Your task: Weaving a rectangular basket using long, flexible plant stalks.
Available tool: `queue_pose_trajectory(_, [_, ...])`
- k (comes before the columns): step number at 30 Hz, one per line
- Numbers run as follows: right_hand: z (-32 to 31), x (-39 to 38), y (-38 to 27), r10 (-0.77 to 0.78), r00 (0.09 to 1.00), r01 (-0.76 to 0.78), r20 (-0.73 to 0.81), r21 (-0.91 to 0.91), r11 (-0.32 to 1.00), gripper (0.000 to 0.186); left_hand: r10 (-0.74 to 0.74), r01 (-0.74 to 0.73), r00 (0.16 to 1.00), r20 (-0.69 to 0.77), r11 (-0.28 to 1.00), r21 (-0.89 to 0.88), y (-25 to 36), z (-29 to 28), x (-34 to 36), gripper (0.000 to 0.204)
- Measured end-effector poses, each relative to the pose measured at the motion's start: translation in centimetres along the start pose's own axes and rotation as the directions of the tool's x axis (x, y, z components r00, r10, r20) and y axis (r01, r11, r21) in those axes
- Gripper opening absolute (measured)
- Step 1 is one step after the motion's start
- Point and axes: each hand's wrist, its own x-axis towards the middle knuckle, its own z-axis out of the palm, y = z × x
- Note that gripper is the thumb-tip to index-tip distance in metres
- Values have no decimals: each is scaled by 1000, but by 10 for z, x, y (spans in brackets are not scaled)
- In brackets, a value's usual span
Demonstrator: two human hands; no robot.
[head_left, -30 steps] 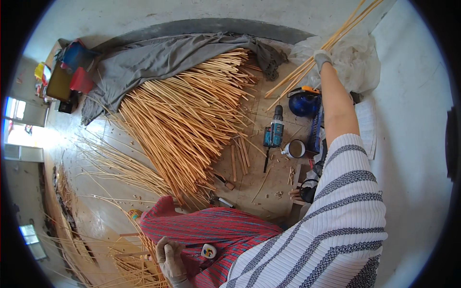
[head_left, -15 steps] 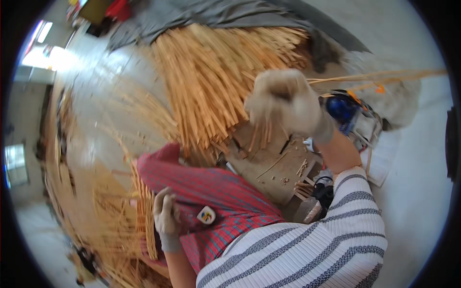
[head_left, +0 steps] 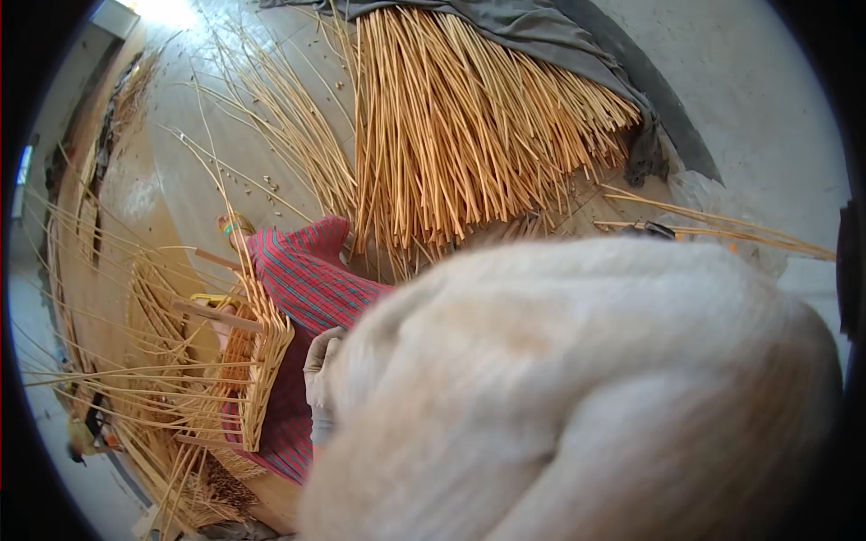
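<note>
My right hand, in a pale glove, is huge and blurred right before the camera, covering the lower right; how its fingers lie and anything in them cannot be made out. Behind it, my gloved left hand shows only partly, fingers curled, by the red striped cloth over my legs; what they hold is hidden. Left of that hand is a half-woven rattan piece with wooden slats and long loose canes. A few long canes lie at the right, apart from my right hand.
A big pile of cut canes lies under a grey cloth near the wall. Thinner canes are scattered beside it. Translucent plastic sheeting is at the right. Another person is small at the far lower left.
My right hand has let go of the long canes it held and risen toward the camera, now covering much of the view. The view has swung, so the cane pile now sits higher.
</note>
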Motion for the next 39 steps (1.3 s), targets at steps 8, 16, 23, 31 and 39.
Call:
queue_pose_trajectory(8, [27,61,-15,65,993,-64,104,-11,998,29,-33,40,998,45,986,-165,-1,-17,9,24])
queue_pose_trajectory(16, [-12,27,265,723,463,-848,-513,-494,192,36,102,-81,989,107,980,-181,-11,-39,-2,27])
queue_pose_trajectory(23, [14,-22,355,758,379,-868,-532,-488,91,45,68,-40,989,134,979,-198,-22,-49,-9,26])
queue_pose_trajectory(31, [22,-1,359,563,442,-835,-698,-550,-27,54,61,-22,990,128,958,-285,-25,-55,-1,26])
queue_pose_trajectory(39, [59,53,370,875,298,-945,-382,8,326,84,86,-36,980,181,965,-261,-21,-56,-3,27])
